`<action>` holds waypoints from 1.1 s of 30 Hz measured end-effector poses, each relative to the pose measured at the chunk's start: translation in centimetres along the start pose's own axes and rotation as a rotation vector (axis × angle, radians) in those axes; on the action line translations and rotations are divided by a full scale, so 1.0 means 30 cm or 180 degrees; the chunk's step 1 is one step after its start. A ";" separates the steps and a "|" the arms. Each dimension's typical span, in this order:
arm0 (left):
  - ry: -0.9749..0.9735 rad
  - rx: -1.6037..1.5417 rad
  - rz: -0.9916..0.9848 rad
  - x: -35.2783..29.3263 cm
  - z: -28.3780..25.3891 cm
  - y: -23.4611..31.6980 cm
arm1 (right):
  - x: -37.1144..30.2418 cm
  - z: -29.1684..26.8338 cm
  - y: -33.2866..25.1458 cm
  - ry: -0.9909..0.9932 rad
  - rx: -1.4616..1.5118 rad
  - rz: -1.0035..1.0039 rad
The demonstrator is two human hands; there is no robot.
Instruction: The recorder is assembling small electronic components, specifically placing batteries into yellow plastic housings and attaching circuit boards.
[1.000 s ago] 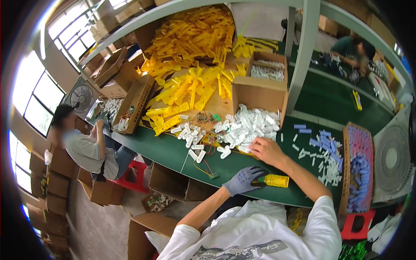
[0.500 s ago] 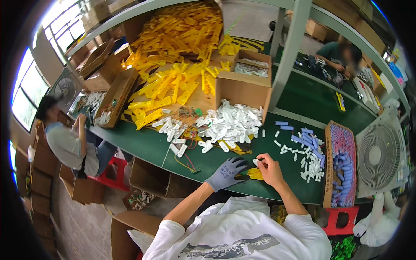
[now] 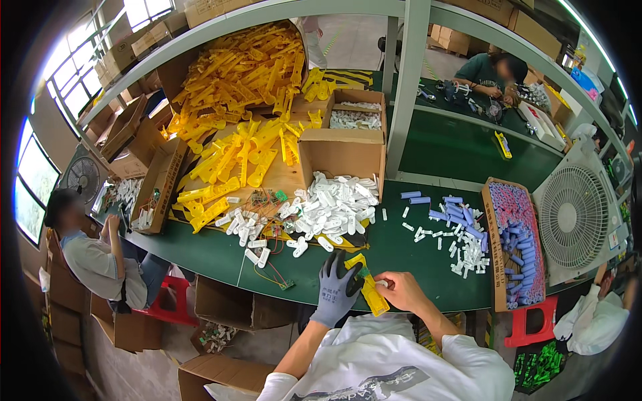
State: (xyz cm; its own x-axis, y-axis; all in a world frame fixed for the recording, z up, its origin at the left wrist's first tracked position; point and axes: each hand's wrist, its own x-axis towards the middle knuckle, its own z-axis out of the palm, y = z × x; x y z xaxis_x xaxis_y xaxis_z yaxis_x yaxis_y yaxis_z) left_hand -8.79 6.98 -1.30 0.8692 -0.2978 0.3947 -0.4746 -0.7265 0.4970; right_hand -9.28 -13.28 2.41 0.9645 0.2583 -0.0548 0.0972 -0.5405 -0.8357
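My left hand [image 3: 336, 289], in a grey and black work glove, grips a long yellow plastic shell [image 3: 374, 299] at the table's front edge. A small green circuit board piece [image 3: 362, 273] shows near the shell's upper end. Bare, my right hand [image 3: 403, 292] is closed against the shell's right side, with a small white plastic piece [image 3: 382, 283] pinched between thumb and fingers, mostly covered by them. Beyond my hands lies a heap of white oval plastic covers [image 3: 338, 207]. Left of that heap are more white pieces with wires and a small green board [image 3: 287, 285].
Yellow shells [image 3: 234, 150] pile up behind, by an open cardboard box [image 3: 341, 152]. Blue-violet cylinders [image 3: 458, 215] and small white parts [image 3: 470, 257] lie right, before a box of cylinders [image 3: 493, 247] and a fan [image 3: 574, 210]. Co-workers sit left and far right.
The yellow shell, lying low between my hands before, is now raised lengthwise in my left hand. My right hand has come down to its side with the white piece. The view has shifted slightly.
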 end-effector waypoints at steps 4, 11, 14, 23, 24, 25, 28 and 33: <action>0.0564 0.0440 -0.0459 -0.027 0.025 0.036 | 0.006 0.007 -0.001 -0.0095 0.0074 0.0175; 0.0779 0.0080 -0.0882 -0.038 0.057 0.047 | 0.033 0.003 0.004 0.0047 0.0120 -0.0072; 0.0766 -0.0117 -0.1035 -0.033 0.041 0.057 | 0.034 0.008 -0.002 0.0451 0.0160 0.0021; 0.0216 0.0068 -0.1257 0.028 0.037 0.044 | 0.057 0.159 0.008 0.1082 0.0921 -0.0035; 0.0254 0.0037 -0.1206 0.032 0.026 0.051 | 0.064 0.159 0.004 0.1053 0.1181 0.0011; 0.0291 0.0007 -0.1154 0.027 0.010 0.067 | 0.056 0.168 0.003 0.1031 0.1441 0.0059; 0.0299 -0.0509 -0.1165 0.045 0.003 0.075 | 0.080 0.171 0.053 0.0760 0.2484 0.0120; 0.0706 -0.1797 -0.1109 0.024 0.015 0.065 | 0.072 0.164 0.060 0.0399 0.3270 0.0378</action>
State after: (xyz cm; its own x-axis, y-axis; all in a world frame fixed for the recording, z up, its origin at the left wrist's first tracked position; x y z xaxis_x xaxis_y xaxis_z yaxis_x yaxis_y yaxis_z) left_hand -9.02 5.05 -0.39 0.9635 0.0713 0.2579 -0.2250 -0.3057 0.9251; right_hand -8.22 -9.76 -1.91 0.9785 0.1313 -0.1591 -0.1991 0.4000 -0.8946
